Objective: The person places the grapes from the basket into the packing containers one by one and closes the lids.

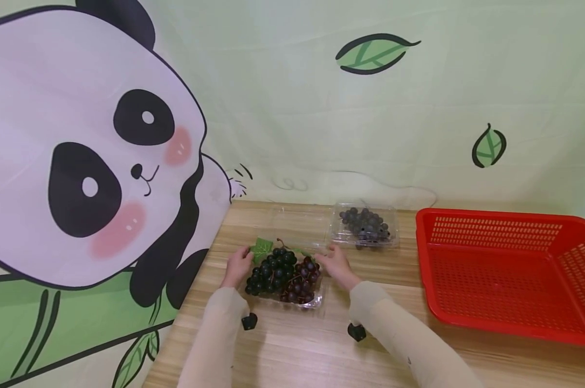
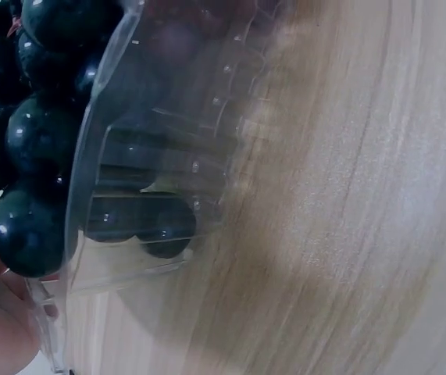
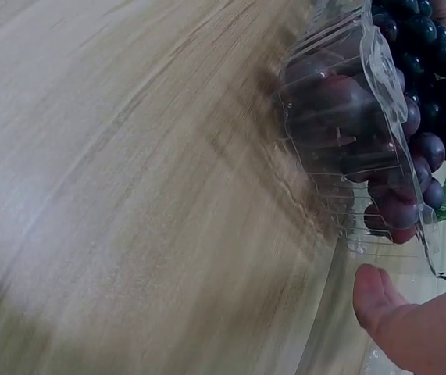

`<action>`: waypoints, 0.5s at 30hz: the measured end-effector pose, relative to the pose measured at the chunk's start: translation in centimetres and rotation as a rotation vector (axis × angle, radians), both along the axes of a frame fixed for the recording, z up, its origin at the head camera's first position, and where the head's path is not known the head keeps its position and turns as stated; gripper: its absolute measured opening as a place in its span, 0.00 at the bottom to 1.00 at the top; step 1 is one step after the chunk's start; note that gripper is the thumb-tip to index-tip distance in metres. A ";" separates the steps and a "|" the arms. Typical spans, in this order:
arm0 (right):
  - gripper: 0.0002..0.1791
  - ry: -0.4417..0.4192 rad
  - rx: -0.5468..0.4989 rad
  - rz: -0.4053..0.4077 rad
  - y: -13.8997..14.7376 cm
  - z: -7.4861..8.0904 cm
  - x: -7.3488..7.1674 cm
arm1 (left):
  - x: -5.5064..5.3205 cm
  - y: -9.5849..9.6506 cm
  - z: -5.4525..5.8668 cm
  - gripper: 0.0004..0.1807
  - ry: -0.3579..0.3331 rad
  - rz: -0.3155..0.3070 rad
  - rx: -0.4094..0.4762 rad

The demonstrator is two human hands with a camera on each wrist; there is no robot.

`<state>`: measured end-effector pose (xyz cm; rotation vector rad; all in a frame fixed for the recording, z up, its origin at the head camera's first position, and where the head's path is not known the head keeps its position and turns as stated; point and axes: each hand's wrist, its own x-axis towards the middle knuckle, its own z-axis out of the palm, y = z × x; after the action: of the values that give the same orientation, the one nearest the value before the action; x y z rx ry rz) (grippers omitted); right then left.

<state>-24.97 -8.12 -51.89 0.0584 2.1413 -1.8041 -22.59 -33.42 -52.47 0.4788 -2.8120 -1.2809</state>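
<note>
A clear plastic clamshell box [image 1: 314,305] lies open, its lid folded back toward the wall. Inside sit a bunch of black grapes [image 1: 275,272] and, to their right, a bunch of dark red grapes [image 1: 303,281]. My left hand [image 1: 236,268] is at the box's left end, near a green leaf [image 1: 261,249]; in the left wrist view its fingers are partly hidden behind the grapes and box rim, obscuring any grip. Beside the back right corner is my right hand [image 1: 338,265]. In the right wrist view, its thumb [image 3: 371,301] appears extended, apart from the box wall.
Behind and to the right, a second clear box [image 1: 393,229] holds dark grapes [image 1: 365,223]. A red plastic basket [image 1: 425,269] stands at the right of the wooden table [image 1: 292,355]. A panda-printed cloth [image 1: 282,108] hangs along the back and left.
</note>
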 end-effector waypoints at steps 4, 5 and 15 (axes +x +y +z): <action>0.36 0.035 0.009 0.038 0.0 -2.0 -0.9 | 0.3 0.7 0.7 0.23 0.003 0.024 0.034; 0.37 0.035 0.009 0.048 0.0 -2.9 -1.3 | 0.1 0.4 0.1 0.23 0.000 0.030 0.037; 0.34 -0.016 0.045 0.098 0.3 0.1 0.7 | -5.0 -6.0 -12.3 0.28 0.190 -0.016 0.007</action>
<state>-24.30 -7.78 -51.83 -0.0207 2.1350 -1.6950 -27.54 -39.38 -64.78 0.3163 -2.6609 -1.2658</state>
